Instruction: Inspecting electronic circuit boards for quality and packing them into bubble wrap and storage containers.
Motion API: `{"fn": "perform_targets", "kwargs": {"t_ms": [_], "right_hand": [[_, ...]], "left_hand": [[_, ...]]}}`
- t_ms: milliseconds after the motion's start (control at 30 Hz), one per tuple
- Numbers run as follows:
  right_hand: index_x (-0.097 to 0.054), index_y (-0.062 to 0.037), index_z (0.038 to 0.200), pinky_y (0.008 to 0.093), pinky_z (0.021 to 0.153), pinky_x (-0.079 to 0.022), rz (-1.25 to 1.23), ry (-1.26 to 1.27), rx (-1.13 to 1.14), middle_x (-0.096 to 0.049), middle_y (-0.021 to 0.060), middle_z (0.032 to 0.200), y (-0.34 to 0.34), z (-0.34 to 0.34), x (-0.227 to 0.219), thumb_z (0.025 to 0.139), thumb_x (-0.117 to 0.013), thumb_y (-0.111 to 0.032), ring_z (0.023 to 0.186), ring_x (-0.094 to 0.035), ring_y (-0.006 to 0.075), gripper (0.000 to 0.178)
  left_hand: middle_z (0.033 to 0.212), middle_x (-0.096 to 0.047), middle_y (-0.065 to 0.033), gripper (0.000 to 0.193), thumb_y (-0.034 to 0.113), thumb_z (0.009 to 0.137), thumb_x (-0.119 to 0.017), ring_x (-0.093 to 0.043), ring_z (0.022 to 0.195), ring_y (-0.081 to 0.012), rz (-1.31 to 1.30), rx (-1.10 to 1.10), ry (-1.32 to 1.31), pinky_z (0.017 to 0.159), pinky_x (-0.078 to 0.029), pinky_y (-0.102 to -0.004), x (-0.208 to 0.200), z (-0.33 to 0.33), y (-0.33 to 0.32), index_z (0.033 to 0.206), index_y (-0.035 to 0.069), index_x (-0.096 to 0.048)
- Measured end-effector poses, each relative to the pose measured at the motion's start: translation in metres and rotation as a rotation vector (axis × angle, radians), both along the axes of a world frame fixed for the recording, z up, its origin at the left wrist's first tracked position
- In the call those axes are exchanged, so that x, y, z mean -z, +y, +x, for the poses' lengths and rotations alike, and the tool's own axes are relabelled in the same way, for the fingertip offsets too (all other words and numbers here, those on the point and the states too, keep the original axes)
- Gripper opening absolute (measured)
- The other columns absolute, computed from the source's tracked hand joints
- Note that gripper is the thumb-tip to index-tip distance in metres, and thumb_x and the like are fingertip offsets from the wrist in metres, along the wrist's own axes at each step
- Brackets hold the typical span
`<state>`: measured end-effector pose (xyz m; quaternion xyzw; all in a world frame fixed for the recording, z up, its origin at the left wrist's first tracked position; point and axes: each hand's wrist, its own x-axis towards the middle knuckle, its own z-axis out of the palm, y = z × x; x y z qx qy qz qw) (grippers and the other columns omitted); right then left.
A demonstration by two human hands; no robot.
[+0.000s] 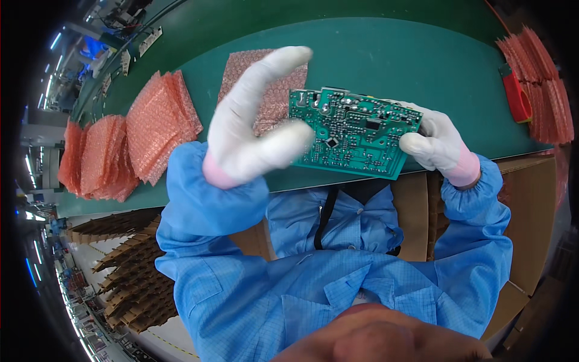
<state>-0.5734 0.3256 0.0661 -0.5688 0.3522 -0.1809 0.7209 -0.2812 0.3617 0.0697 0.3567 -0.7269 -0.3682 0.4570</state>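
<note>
A green circuit board [356, 136] is held up over the near edge of the table, its face with solder points and small chips turned toward me. My right hand [435, 142], in a white glove, grips its right end, thumb in front and fingers behind. At the board's left end my left hand [256, 120], gloved too, has thumb and fingers spread wide; the thumb overlaps the board's left edge, and I cannot tell whether it touches. Behind the left hand a pink bubble-wrap bag [280, 90] lies flat on the table.
Several stacks of pink bubble bags [160, 123] lie on the left of the green table [386, 54]. More bubble bags [540, 84] and a red-handled object [515, 96] are at the far right. Cardboard dividers [136, 277] stand below left; an open cardboard box [531, 211] is below right.
</note>
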Motion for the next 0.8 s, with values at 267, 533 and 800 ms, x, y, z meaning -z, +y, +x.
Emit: {"fn": "perform_targets", "kwargs": {"t_ms": [267,533,800], "right_hand": [[-0.043,0.0076,0.138,0.0294,0.098,-0.045,0.042,-0.371,-0.032,-0.057,0.0126,0.129,-0.003,0.006,0.027,0.088,-0.070,-0.023,0.114,-0.055,0.0168,0.064],[-0.048,0.0024,0.137,0.0256,0.087,-0.048,-0.154,-0.144,0.014,-0.063,0.0064,0.118,0.002,0.001,0.025,0.089,-0.067,-0.018,0.100,-0.058,0.0117,0.056],[-0.056,-0.0031,0.127,0.0323,0.073,-0.052,-0.721,0.159,-0.005,-0.068,0.0110,0.093,0.000,0.013,0.020,0.087,-0.066,-0.016,0.082,-0.066,0.0231,0.043]], "left_hand": [[0.138,-0.049,-0.0198,0.074,0.061,0.097,-0.034,-0.055,0.118,-0.0337,1.156,0.234,0.834,0.097,-0.049,-0.0475,0.051,-0.017,-0.012,0.139,0.001,-0.043],[0.144,-0.044,-0.0176,0.075,0.063,0.097,-0.030,-0.050,0.126,-0.0381,1.438,0.734,0.924,0.084,-0.053,-0.0632,0.062,-0.020,-0.020,0.145,0.005,-0.036],[0.147,-0.033,-0.0213,0.095,0.045,0.086,-0.066,-0.043,0.131,-0.0361,1.194,0.745,0.382,0.090,-0.056,-0.0462,0.038,-0.006,-0.019,0.152,0.005,-0.012]]}}
